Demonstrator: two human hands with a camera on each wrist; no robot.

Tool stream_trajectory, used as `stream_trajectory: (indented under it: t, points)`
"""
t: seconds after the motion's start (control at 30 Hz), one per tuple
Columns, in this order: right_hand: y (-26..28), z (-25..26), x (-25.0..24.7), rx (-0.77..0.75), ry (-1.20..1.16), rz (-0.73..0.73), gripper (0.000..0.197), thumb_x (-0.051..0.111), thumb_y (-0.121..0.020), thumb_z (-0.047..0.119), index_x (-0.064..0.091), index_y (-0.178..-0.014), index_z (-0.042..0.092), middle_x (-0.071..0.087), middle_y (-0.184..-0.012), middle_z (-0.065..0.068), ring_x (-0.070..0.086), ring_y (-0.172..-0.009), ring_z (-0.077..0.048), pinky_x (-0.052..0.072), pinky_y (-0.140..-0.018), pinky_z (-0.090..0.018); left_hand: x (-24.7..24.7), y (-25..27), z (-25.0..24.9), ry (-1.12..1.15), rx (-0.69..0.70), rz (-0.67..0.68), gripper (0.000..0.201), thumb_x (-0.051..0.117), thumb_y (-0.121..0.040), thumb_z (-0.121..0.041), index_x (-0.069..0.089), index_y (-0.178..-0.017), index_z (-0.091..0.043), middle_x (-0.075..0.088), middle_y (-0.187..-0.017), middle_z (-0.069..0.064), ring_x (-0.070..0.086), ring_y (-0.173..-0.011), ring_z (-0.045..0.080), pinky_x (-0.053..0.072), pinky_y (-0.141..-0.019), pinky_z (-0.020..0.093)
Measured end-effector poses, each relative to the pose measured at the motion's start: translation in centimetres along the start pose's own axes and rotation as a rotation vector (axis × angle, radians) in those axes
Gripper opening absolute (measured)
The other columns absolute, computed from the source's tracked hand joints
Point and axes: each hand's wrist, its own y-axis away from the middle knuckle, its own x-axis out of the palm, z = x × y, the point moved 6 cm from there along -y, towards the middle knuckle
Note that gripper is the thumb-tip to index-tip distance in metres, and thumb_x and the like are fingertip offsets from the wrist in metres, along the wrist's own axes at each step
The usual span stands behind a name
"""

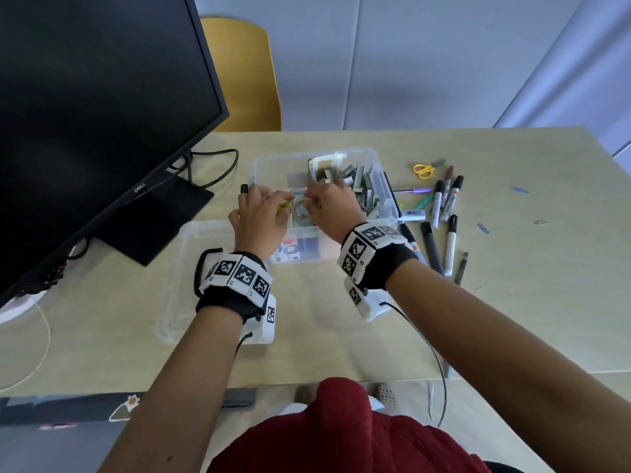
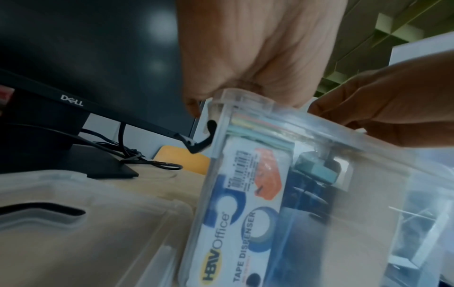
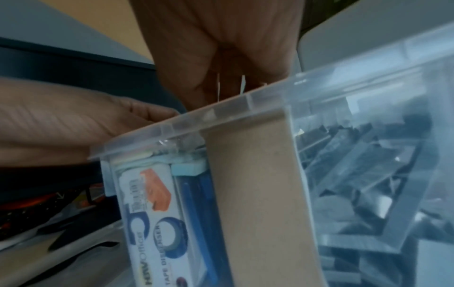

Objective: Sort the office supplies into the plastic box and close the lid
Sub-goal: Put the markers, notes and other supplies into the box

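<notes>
The clear plastic box (image 1: pixel 362 153) stands mid-table, and both hands reach in over its near rim. My left hand (image 1: pixel 278 203) curls its fingers round a small yellow-green item (image 1: pixel 283 207). My right hand (image 1: pixel 309 199) pinches thin white strips (image 3: pixel 218 85) just above a tape roll (image 1: pixel 302 211). A tape dispenser pack (image 2: pixel 245 194) stands against the box's near wall. Behind a cardboard divider (image 3: pixel 258 184), the right compartment is full of grey metal clips (image 1: pixel 362 186). The box's clear lid (image 1: pixel 191 254) lies flat on the table, front left of the box.
A black monitor (image 1: pixel 85 114) on its stand, with cables, fills the left. Right of the box lie several markers (image 1: pixel 444 206), a purple pen (image 1: pixel 411 191), yellow scissors (image 1: pixel 423 170) and blue paper clips (image 1: pixel 519 190). A yellow chair (image 1: pixel 246 73) stands behind the table.
</notes>
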Motion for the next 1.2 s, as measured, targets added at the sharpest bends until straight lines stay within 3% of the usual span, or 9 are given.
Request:
stream_trajectory:
  t: [0.13,0.27,0.37,0.43,0.57,0.73,0.9,1.03,1.2]
  points:
    - [0.3,0.1,0.8,-0.074,0.258,0.052,0.026,0.048,-0.092,0.024,0.067,-0.102,0.009,0.058,-0.114,-0.004,0.037,-0.119,-0.026,0.034,-0.094,-0.038,0.2,0.1,0.0,0.001,-0.033,-0.04,0.025,0.052,-0.089,-0.043,0.059,-0.111,-0.034,0.04,-0.12,0.0,0.034,-0.119,0.019,0.021,-0.102,0.04]
    - [0.3,-0.2,1.4,-0.063,0.226,0.06,0.028,0.047,-0.092,0.02,0.068,-0.103,0.005,0.055,-0.12,-0.004,0.038,-0.117,-0.026,0.034,-0.091,-0.035,0.3,-0.4,0.0,-0.009,-0.06,-0.021,0.025,0.057,-0.085,-0.047,0.059,-0.106,-0.036,0.04,-0.118,-0.002,0.033,-0.119,0.02,0.023,-0.099,0.04]
    - [0.7,0.0,1.0,-0.148,0.1,-0.025,0.023,0.051,-0.088,0.008,0.068,-0.095,-0.004,0.059,-0.113,-0.017,0.052,-0.102,-0.034,0.044,-0.089,-0.039,0.4,-0.6,-0.1,-0.007,-0.07,0.0,0.024,0.059,-0.084,-0.047,0.06,-0.105,-0.035,0.039,-0.118,-0.001,0.032,-0.118,0.021,0.023,-0.098,0.039]
    - [1.1,-0.3,0.7,-0.126,0.052,-0.061,0.023,0.052,-0.088,0.009,0.065,-0.101,-0.005,0.058,-0.11,-0.02,0.059,-0.093,-0.035,0.048,-0.081,-0.039,0.4,-0.7,-0.2,-0.016,-0.076,0.009,0.024,0.059,-0.084,-0.046,0.06,-0.105,-0.034,0.039,-0.119,0.0,0.032,-0.118,0.022,0.023,-0.098,0.039]
    - [1.3,-0.6,0.8,-0.11,0.065,-0.036,0.024,0.047,-0.093,0.015,0.061,-0.098,-0.004,0.06,-0.095,-0.021,0.06,-0.085,-0.035,0.043,-0.069,-0.036,0.4,-0.9,-0.4,-0.048,-0.077,0.035,0.026,0.059,-0.085,-0.045,0.059,-0.108,-0.033,0.037,-0.12,0.001,0.032,-0.118,0.025,0.024,-0.098,0.04]
    - [1.6,-1.6,-0.5,-0.158,-0.113,-0.141,0.022,0.047,-0.084,0.004,0.067,-0.085,-0.007,0.062,-0.076,-0.022,0.059,-0.069,-0.037,0.049,-0.064,-0.04,0.2,-1.0,-1.6,-0.062,-0.076,0.052,0.033,0.06,-0.087,-0.037,0.055,-0.119,-0.029,0.037,-0.125,0.006,0.03,-0.122,0.027,0.024,-0.101,0.043]
    - [2.4,-5.8,-4.5,-0.044,-0.304,-0.352,0.03,0.044,-0.075,0.001,0.07,-0.088,-0.006,0.068,-0.084,-0.023,0.064,-0.075,-0.034,0.041,-0.069,-0.025,1.2,-0.7,-7.9,-0.001,0.013,-0.067,0.025,0.046,-0.094,-0.02,0.053,-0.118,-0.018,0.041,-0.126,0.01,0.032,-0.123,0.028,0.024,-0.102,0.044]
    - [2.6,-11.4,-8.1,0.134,-0.393,-0.47,0.031,0.041,-0.074,-0.004,0.067,-0.092,-0.007,0.067,-0.093,-0.023,0.063,-0.087,-0.034,0.042,-0.075,-0.025,4.6,-0.8,-12.7,0.005,0.109,-0.038,0.028,0.042,-0.095,-0.021,0.053,-0.12,-0.016,0.043,-0.134,0.008,0.035,-0.126,0.025,0.025,-0.102,0.043]
    - [1.8,-18.9,-9.8,0.351,-0.308,-0.357,0.029,0.043,-0.081,-0.008,0.068,-0.095,-0.003,0.068,-0.103,-0.017,0.059,-0.098,-0.031,0.038,-0.082,-0.022,8.8,-1.4,-16.4,-0.129,0.141,0.028,0.038,0.045,-0.093,-0.041,0.049,-0.122,-0.017,0.039,-0.131,0.007,0.038,-0.125,0.025,0.03,-0.098,0.041]
